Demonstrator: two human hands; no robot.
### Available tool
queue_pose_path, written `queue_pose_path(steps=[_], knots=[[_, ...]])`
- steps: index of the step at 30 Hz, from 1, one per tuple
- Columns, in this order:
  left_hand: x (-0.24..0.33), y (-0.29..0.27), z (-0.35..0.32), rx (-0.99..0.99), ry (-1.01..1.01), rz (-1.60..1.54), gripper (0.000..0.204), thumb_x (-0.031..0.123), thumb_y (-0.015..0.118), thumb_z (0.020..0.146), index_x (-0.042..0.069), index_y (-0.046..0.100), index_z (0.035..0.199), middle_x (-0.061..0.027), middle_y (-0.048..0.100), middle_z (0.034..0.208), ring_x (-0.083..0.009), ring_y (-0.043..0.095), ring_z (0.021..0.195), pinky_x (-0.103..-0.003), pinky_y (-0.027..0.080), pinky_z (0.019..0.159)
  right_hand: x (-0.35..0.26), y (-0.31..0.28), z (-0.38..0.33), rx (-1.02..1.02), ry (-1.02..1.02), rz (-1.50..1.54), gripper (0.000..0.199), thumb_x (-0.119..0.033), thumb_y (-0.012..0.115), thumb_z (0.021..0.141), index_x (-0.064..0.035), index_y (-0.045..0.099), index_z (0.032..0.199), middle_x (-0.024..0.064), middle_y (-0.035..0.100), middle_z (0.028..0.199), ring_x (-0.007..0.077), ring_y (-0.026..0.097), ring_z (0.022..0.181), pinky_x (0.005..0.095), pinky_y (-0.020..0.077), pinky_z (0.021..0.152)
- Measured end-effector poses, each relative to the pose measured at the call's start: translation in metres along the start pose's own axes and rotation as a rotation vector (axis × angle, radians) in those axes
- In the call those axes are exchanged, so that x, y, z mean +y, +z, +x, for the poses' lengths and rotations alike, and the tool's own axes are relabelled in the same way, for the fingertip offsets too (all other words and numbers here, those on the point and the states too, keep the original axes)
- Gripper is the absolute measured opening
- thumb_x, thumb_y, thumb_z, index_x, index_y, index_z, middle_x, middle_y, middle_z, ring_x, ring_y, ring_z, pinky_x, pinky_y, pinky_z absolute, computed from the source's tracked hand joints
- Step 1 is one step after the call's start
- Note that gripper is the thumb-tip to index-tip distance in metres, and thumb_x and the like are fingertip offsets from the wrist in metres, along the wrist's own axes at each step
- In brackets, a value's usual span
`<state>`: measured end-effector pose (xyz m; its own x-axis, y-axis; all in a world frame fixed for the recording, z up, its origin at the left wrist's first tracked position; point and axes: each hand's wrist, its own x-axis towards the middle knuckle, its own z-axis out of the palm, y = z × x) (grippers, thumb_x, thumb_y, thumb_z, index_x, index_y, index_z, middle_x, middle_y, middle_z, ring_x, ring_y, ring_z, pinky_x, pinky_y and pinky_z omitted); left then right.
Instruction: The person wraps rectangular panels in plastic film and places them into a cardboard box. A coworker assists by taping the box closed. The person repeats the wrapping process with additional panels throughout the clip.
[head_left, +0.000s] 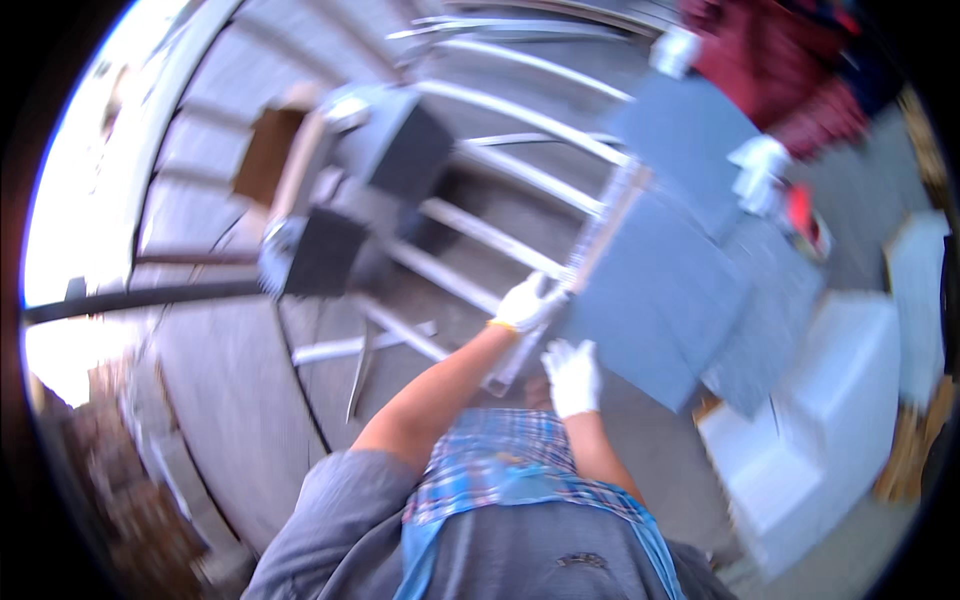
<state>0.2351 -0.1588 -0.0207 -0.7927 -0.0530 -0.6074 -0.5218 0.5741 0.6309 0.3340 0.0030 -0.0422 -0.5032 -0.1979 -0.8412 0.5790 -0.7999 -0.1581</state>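
Large grey flat panels [655,280] lie overlapping to the right of centre, and a pale, narrow strip [612,218] runs along their left edge. My left hand [525,303], in a white glove, is closed around this strip near the panel's near corner, though motion blur softens the fingers. The strip's lower end [505,375] shows below that hand. Just right of it, my right hand [572,378], also white-gloved, has its fingers spread and holds nothing. It hovers close to the panel's near corner; whether it touches is unclear.
Opposite me, a person in dark red [765,70] has a white-gloved hand [760,170] at the panels. White slats [490,235] span the middle. Dark grey-faced boxes [330,250] stand left, beside a dark bar [150,297]. A white block [820,420] sits at the lower right.
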Motion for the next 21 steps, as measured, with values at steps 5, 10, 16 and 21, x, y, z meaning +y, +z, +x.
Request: queue_pose_path(steps=[5, 10, 16, 21], knots=[[-0.127, -0.052, -0.045, 0.081, -0.208, 0.038, 0.070, 0.050, 0.063, 0.093, 0.002, 0.052, 0.143, -0.0256, 0.059, 0.138, -0.0420, 0.055, 0.129, -0.044, 0.045, 0.108, 0.021, -0.052, 0.005, -0.320, 0.068, -0.136, 0.020, -0.033, 0.041, 0.109, -0.0186, 0.052, 0.100, 0.0040, 0.057, 0.101, 0.0244, 0.057, 0.089, 0.0398, 0.0522, 0.080], [-0.243, -0.169, -0.095, 0.473, -0.341, 0.108, 0.056, 0.046, 0.065, 0.088, 0.006, 0.064, 0.126, -0.0221, 0.067, 0.123, -0.0402, 0.063, 0.116, -0.045, 0.050, 0.099, 0.051, -0.058, 0.007, -0.379, 0.307, -0.396, 0.024, -0.031, 0.050, 0.104, -0.0207, 0.047, 0.083, 0.0018, 0.043, 0.075, 0.0205, 0.047, 0.069, 0.0354, 0.0381, 0.057], [-0.351, -0.361, -0.065, 1.116, -0.361, -0.212, 0.068, 0.055, 0.064, 0.092, -0.006, 0.063, 0.122, -0.0265, 0.069, 0.117, -0.0383, 0.065, 0.114, -0.043, 0.048, 0.099, 0.099, -0.065, 0.031, 0.007, 0.279, -0.612, 0.019, -0.032, 0.061, 0.101, -0.0156, 0.058, 0.110, 0.0071, 0.065, 0.094, 0.0268, 0.066, 0.080, 0.0415, 0.0544, 0.062], [-0.349, -0.481, -0.005, 1.310, -0.400, 0.053, 0.059, 0.052, 0.068, 0.086, 0.000, 0.061, 0.113, -0.0243, 0.064, 0.111, -0.0411, 0.063, 0.106, -0.050, 0.049, 0.092, 0.176, -0.022, 0.012, 0.181, 0.260, -0.883, 0.034, -0.028, 0.060, 0.102, -0.0091, 0.057, 0.130, 0.0133, 0.069, 0.107, 0.0289, 0.070, 0.089, 0.0396, 0.0579, 0.069]])
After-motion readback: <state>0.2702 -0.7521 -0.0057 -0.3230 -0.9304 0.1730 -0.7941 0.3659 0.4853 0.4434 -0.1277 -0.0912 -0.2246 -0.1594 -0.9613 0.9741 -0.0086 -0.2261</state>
